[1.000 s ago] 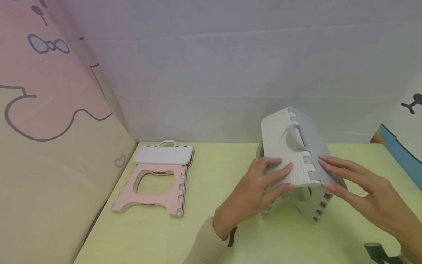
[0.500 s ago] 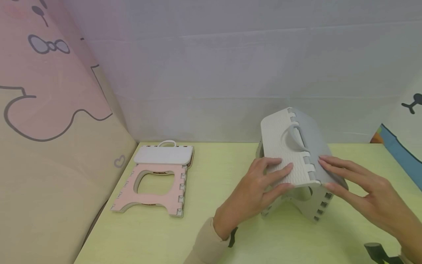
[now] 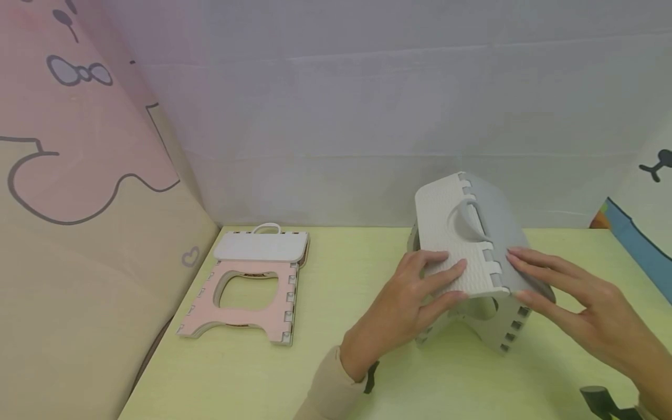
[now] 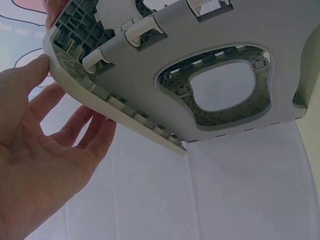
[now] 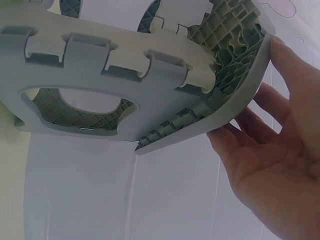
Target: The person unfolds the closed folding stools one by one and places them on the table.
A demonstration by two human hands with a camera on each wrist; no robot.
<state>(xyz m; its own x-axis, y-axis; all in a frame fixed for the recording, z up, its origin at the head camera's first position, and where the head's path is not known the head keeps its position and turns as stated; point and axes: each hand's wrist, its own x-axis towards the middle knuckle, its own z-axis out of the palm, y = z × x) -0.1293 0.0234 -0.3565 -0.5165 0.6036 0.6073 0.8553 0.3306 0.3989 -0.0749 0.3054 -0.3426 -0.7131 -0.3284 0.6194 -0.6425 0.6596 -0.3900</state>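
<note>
A half-unfolded folding step stool [image 3: 496, 213] stands at the right of the table, its two top panels sloping down like a roof. One panel is white and textured, the other smooth grey; a grey strap handle [image 3: 467, 221] rises at the ridge. My left hand [image 3: 406, 294] grips the white panel at its near corner, thumb along the front edge. Mirroring it, my right hand [image 3: 588, 303] holds the grey panel's near corner. The wrist views show the ribbed underside [image 4: 82, 30] and a leg panel with an oval cut-out [image 5: 80, 107].
To the left, a second folding stool [image 3: 236, 315] in pink and white lies flat on the pale yellow-green table [image 3: 346, 262]. A whitish sheet [image 3: 336, 116] hangs behind, and a printed cloth [image 3: 79, 262] runs along the left side.
</note>
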